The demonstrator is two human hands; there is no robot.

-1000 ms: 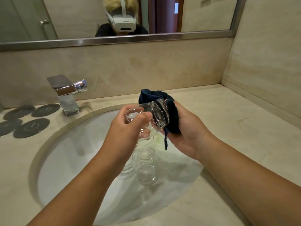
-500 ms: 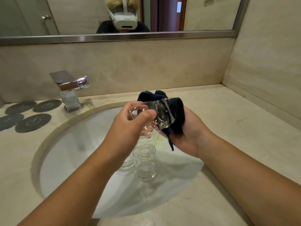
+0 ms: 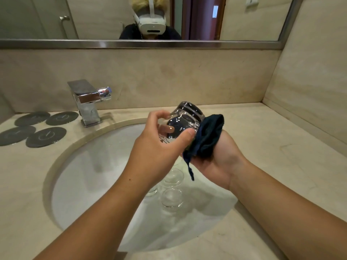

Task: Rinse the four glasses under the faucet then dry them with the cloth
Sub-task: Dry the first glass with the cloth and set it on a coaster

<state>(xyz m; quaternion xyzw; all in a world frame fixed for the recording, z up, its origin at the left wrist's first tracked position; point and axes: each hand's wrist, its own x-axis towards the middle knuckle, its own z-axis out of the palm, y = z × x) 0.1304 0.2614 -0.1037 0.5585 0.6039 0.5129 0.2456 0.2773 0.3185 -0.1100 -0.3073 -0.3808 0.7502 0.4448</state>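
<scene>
Navy cloth is bunched in the right hand, fingers curled round it, and touches the side of a clear glass. The left hand grips that glass, thumb on the near wall, other fingers round the far side. The glass is tipped over, thick base up and away, mouth toward the hands. Dark blue shows through the wall; cannot tell if the cloth is partly inside or only seen through. The glass is held above the sink basin, right of the faucet. No water stream visible.

Step looks like drying. To do it well:
- Turn the glass with the left hand against the cloth and keep a firm hold, since wet glass probably slips.
- Push the cloth into the bowl, then wipe the rim and base.
- Mind the drop: other glasses sit right below.
- Put the dried glass on the counter, not back in the wet basin.

Counts:
- Glasses: four. One is in hand and three are in the basin, one of them partly hidden behind the left wrist.
- Cloth: one.
- Faucet: one.
- Dark round coasters: four, on the counter left of the faucet.
- Mirror: one, above the backsplash.
</scene>
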